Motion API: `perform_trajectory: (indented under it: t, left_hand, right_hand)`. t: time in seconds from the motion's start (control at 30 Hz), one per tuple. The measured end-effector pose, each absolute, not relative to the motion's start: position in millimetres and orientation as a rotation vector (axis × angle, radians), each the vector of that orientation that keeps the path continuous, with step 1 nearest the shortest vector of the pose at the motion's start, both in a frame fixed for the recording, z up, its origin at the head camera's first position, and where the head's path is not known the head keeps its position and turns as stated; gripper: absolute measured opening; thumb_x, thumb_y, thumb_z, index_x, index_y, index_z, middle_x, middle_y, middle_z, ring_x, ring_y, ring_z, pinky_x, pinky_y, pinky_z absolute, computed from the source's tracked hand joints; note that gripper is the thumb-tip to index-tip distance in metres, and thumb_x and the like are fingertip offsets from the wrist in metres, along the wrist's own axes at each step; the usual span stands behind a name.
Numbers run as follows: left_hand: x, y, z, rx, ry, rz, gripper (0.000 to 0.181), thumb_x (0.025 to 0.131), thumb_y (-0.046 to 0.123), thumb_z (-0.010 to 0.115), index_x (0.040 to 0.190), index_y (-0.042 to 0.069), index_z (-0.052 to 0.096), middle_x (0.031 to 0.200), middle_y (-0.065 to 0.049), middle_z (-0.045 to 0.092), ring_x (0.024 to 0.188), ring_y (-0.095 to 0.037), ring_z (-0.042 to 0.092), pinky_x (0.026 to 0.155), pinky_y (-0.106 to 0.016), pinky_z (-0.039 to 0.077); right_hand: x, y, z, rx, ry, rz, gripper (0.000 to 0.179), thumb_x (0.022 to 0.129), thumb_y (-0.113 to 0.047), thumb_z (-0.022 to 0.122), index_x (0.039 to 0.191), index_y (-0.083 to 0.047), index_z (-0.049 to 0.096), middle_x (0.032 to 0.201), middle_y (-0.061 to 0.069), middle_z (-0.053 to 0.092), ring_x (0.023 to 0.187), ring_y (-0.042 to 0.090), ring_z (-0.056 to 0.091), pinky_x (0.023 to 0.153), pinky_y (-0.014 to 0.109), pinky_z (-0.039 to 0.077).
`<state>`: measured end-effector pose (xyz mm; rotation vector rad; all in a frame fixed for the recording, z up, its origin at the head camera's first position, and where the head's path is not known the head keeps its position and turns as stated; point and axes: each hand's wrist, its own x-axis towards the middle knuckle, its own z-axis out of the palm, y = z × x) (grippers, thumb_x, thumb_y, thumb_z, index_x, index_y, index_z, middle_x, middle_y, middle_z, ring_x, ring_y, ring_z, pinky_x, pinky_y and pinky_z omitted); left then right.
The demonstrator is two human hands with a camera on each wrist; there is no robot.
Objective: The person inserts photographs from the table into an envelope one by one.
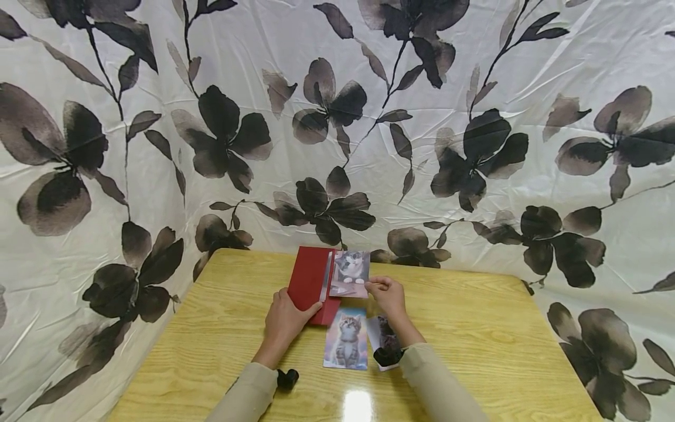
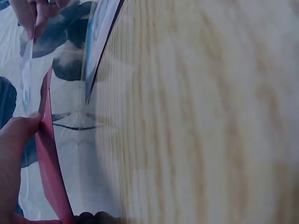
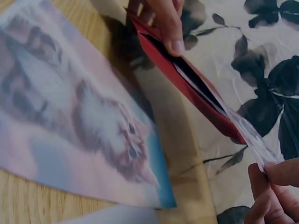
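Note:
My left hand (image 1: 286, 316) grips a red envelope (image 1: 310, 275), its thumb at the opening along the right side. Inside that opening a pale edge shows in the right wrist view. My right hand (image 1: 389, 296) pinches the lower right edge of a cat picture card (image 1: 352, 271), whose left edge meets the envelope's mouth. On the table below lies a kitten card (image 1: 346, 343) with a pink and blue background. Partly under my right wrist is another cat card (image 1: 381, 334), half hidden by the arm.
The yellow wood-grain table (image 1: 221, 328) ends at a back edge just behind the envelope. A white curtain (image 1: 369, 146) with dark flowers hangs behind and at both sides. Dark straps (image 1: 287, 379) sit at both wrists.

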<state>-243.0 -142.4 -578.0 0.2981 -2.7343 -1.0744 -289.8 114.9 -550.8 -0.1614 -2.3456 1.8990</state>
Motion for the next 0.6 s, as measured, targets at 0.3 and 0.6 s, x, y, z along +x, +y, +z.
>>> perform_trajectory:
  t: [0.3, 0.6]
  left_hand:
    - [-244, -142, -580, 0.309, -2.745, -1.051, 0.100, 0.081, 0.063, 0.086, 0.138, -0.011, 0.049, 0.121, -0.024, 0.060, 0.102, -0.038, 0.066, 0.090, -0.055, 0.058]
    - [-243, -141, -578, 0.305, -2.742, -1.051, 0.101, 0.082, 0.062, 0.086, 0.139, -0.012, 0.049, 0.122, -0.025, 0.059, 0.102, -0.039, 0.066, 0.090, -0.056, 0.058]
  right_hand:
    - [-293, 102, -556, -0.169, -2.351, 1.915, 0.017, 0.095, -0.007, 0.081, 0.104, 0.006, 0.077, 0.074, -0.002, 0.072, 0.072, 0.016, 0.066, 0.060, 0.021, 0.047]
    - [-293, 90, -557, -0.159, -2.361, 1.925, 0.017, 0.094, -0.009, 0.083, 0.104, 0.005, 0.078, 0.079, 0.007, 0.077, 0.076, 0.026, 0.071, 0.060, 0.023, 0.045]
